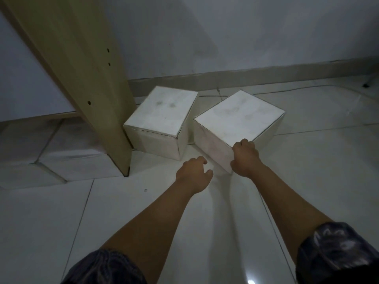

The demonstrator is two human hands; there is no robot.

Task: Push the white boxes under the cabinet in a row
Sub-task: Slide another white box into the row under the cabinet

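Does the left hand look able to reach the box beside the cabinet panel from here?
Probably yes. The left hand hangs above bare floor just short of the left box, with nothing between them. The right hand is on the right box.

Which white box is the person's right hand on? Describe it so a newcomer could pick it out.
Start at the tall wooden cabinet panel; two white boxes sit right of its foot. The box touching the panel is untouched. The right box, turned corner-first toward the camera, has the right hand on its near corner.
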